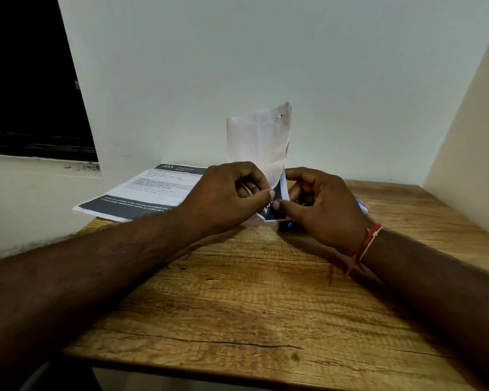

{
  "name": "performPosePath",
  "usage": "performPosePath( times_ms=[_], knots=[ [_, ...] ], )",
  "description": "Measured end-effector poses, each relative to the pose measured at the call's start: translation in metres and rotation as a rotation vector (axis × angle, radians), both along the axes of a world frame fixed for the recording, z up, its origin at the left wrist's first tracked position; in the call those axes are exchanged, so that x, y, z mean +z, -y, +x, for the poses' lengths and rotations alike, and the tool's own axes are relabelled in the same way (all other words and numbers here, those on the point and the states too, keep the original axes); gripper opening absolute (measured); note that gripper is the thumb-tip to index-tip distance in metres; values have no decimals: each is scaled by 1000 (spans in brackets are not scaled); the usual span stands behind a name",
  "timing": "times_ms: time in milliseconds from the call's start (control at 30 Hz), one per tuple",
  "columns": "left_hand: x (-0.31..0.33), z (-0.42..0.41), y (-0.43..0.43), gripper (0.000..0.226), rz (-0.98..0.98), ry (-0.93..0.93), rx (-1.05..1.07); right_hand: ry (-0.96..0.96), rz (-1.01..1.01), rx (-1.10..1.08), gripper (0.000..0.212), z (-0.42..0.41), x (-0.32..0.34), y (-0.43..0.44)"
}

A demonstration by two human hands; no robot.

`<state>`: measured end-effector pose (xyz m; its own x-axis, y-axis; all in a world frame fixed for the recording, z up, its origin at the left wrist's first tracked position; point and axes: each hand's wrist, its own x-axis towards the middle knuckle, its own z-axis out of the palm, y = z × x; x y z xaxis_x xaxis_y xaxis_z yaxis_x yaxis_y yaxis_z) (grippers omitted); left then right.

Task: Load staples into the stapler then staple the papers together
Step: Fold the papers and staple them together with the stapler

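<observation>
Table [237, 306]: left hand [226, 193], right hand [322, 204] pinch upright papers [257, 136] (blurred)

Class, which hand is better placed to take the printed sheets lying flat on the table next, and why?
Left, probably. The left hand lies right beside the flat printed sheets; the right hand is on the far side of the held paper, farther off. Both hands pinch that paper.

It looked like a plain room in a home or small office. A wood-grain worktop [266, 306] sat in a corner between bare pale walls [237, 66]. A dark window [26, 80] with a dusty sill [26, 170] stood on the left, and printed papers [153, 193] lay by the wall.
</observation>
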<state>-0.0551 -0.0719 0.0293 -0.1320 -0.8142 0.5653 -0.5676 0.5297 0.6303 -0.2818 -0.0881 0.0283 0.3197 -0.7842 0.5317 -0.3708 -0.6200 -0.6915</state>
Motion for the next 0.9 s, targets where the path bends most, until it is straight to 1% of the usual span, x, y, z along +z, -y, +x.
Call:
performPosePath(
  times_ms=[267, 633, 900],
  knots=[
    [-1, -1, -4, 5, -21, 40, -127, 1, 22, 22, 34, -2, -1, 0],
    [-1, 2, -3, 6, -37, 81, -149, 14, 35, 53, 35, -4, -6, 9],
    [-4, 0, -2, 8, -27, 61, -147, 21, 48, 43, 34, -5, -9, 13]
  ],
)
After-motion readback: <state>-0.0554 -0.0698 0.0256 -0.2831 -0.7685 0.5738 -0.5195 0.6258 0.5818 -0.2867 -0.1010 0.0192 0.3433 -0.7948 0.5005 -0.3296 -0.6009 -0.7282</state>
